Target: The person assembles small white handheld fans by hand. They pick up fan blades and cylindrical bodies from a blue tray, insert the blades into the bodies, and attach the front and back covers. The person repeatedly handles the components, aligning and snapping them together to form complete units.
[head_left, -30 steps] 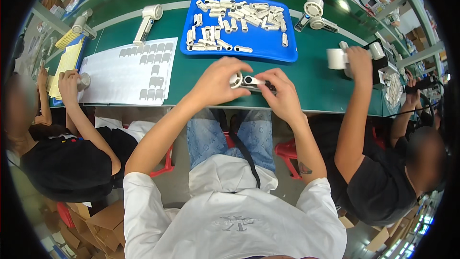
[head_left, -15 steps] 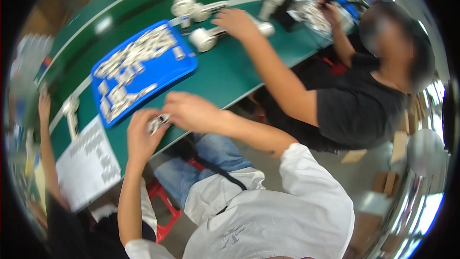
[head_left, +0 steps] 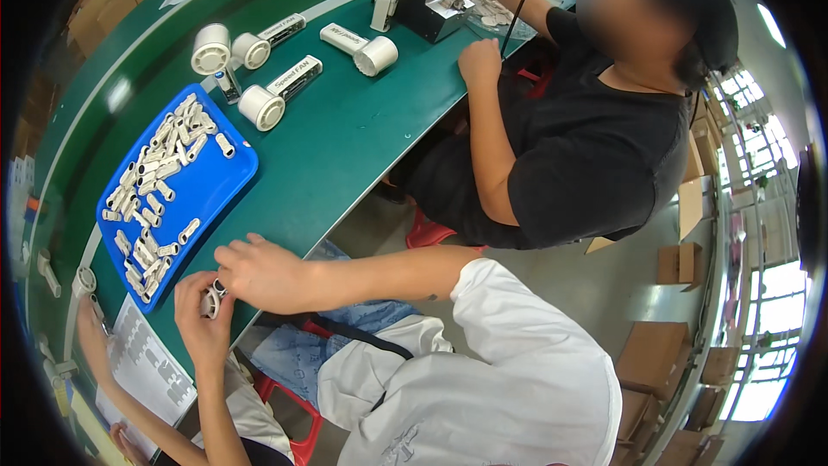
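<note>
At the near edge of the green table, my left hand (head_left: pixel 198 319) is closed round a small white plastic part (head_left: pixel 210 304) with a dark ring-shaped opening. My right hand (head_left: pixel 263 276) pinches the same part at its upper side, its fingers covering much of it. Just beyond my hands lies a blue tray (head_left: pixel 220 185) holding several small white oblong pieces (head_left: pixel 164 160), heaped toward its far side and left end. Both hands are apart from the tray.
White handheld fans (head_left: pixel 375 56) lie and stand farther along the table (head_left: pixel 345 129). A black box (head_left: pixel 431 4) stands beyond them. A co-worker in black (head_left: pixel 586 155) sits at right. A printed sheet (head_left: pixel 147 371) and another person's arm (head_left: pixel 95 345) are at left.
My view has swung right, so the tray and hands appear farther left. The co-worker's near hand has drawn back from the fans to the table edge. My hands keep holding the part.
</note>
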Demonstrator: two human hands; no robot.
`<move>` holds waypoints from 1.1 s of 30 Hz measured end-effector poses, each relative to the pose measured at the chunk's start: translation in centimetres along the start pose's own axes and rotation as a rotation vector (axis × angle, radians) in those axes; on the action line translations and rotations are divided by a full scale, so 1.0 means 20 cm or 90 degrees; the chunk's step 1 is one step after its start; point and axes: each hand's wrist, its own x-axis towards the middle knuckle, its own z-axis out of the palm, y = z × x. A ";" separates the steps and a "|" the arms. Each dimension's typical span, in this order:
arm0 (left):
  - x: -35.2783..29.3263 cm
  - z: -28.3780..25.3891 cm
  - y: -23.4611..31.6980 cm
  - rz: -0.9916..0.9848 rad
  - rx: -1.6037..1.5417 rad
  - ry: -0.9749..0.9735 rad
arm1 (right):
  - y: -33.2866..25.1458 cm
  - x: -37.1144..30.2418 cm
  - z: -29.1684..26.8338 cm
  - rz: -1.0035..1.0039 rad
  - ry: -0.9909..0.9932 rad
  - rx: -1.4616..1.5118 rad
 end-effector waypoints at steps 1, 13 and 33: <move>0.00 0.00 0.00 -0.004 0.000 -0.001 | -0.01 0.00 0.00 0.005 -0.005 -0.003; -0.02 0.02 -0.03 0.061 0.053 0.029 | 0.01 0.01 0.06 -0.038 0.003 -0.062; -0.02 0.07 0.07 0.134 0.183 0.106 | 0.33 -0.02 -0.03 -0.039 -0.095 0.394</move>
